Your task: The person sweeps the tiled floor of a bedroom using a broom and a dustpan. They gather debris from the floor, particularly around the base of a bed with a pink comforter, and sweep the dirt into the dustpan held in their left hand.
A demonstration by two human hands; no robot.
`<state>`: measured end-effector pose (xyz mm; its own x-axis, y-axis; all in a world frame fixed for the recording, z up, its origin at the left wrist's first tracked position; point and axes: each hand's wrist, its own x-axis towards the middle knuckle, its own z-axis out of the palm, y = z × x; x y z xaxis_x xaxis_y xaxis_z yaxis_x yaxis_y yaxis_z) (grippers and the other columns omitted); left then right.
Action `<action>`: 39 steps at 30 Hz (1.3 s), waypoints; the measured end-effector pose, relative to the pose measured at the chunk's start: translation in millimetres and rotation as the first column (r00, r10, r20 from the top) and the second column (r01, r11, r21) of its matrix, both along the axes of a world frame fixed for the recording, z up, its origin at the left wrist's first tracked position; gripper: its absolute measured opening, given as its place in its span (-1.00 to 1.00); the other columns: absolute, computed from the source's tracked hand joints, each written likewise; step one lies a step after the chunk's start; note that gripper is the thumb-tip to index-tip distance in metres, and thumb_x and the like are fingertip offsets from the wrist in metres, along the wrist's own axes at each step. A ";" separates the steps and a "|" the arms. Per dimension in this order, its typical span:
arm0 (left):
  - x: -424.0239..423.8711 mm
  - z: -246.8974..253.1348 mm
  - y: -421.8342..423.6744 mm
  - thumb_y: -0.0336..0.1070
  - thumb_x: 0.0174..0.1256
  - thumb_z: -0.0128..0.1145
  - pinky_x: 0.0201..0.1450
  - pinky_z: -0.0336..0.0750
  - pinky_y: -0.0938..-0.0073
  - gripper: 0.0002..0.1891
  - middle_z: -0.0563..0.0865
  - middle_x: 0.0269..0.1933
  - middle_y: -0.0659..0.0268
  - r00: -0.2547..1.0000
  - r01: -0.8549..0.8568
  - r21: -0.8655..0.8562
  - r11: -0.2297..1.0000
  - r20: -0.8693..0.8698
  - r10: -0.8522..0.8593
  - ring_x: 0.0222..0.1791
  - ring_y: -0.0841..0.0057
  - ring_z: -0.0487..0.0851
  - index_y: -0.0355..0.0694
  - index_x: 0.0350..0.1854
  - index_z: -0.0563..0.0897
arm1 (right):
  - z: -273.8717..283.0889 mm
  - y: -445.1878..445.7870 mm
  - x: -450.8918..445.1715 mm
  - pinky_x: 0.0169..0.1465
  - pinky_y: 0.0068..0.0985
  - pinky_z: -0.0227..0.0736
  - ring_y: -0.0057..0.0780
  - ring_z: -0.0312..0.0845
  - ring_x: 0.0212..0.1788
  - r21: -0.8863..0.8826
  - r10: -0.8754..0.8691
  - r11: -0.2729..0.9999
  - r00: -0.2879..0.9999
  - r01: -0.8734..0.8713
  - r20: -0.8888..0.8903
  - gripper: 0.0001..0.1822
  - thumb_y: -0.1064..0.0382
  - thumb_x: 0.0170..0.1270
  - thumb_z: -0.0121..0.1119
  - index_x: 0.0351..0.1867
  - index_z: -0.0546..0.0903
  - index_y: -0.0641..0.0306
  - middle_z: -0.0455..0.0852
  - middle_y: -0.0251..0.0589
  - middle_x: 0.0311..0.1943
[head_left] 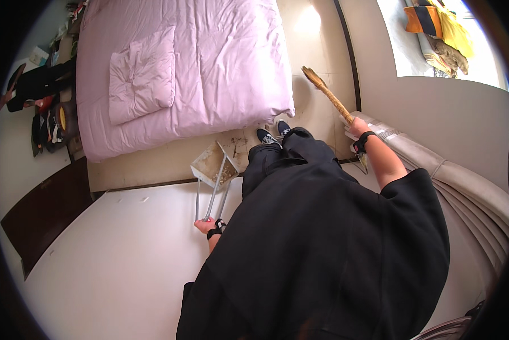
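My right hand (358, 127) grips a straw hand broom (331, 97) by its bound handle. The frayed bristle end points up and left, over the tiled floor (318, 55) between the bed and the wall. Low on the left, my left hand (205, 225) is closed around the grey frame handle of a dustpan (208, 166). Debris (225, 175) is gathered at one side of the pan. A patch of dark dirt (237, 146) marks the floor between the pan and my shoes (268, 137).
A bed (237, 51) with pink bedding and a pillow (142, 76) stands ahead. Gathered curtains (433, 165) hang at the right, below a window sill with cloth items (437, 34). The white wall (123, 255) runs close on my left, with a dark wooden door (46, 212) further along.
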<state>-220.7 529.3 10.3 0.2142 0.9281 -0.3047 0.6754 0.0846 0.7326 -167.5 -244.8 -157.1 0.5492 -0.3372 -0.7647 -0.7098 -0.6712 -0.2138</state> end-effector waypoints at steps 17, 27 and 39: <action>100.5 100.3 236.6 -0.05 0.06 -0.11 -0.42 0.26 0.37 -0.79 0.33 -0.41 0.39 0.946 -0.238 -0.323 0.916 0.137 0.294 -0.43 0.47 0.31 -0.03 -0.42 0.25 | -50.1 151.8 5.5 -0.15 -0.28 0.62 -0.11 0.72 -0.18 0.046 -0.149 0.986 0.968 0.161 -0.200 -0.76 0.28 0.22 0.07 -0.18 0.65 0.37 0.74 0.07 -0.26; 231.2 117.8 421.5 -0.05 0.07 -0.11 -0.42 0.27 0.34 -0.79 0.35 -0.42 0.37 0.999 0.048 -0.266 0.963 -0.011 -0.053 -0.43 0.44 0.33 -0.05 -0.43 0.28 | -25.7 402.3 73.6 -0.04 -0.29 0.60 -0.13 0.69 -0.10 -0.016 0.007 1.000 0.963 -0.012 -0.270 -0.76 0.28 0.22 0.06 -0.16 0.70 0.21 0.74 -0.02 -0.17; 343.1 111.1 473.9 -0.04 0.08 -0.10 -0.42 0.28 0.32 -0.78 0.37 -0.42 0.34 0.905 0.348 -0.320 0.881 -0.131 -0.405 -0.44 0.41 0.34 -0.07 -0.43 0.30 | 39.5 492.9 14.8 -0.21 -0.29 0.63 -0.09 0.73 -0.26 -0.107 -0.522 0.853 0.835 0.511 -0.174 -0.76 0.36 0.10 0.14 -0.22 0.67 0.45 0.73 0.15 -0.31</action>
<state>122.4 1003.2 121.4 0.4421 0.6565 -0.6112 0.8204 -0.0204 0.5715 -152.6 248.1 -117.6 0.1301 -0.5746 -0.8080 -0.9793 -0.2020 -0.0140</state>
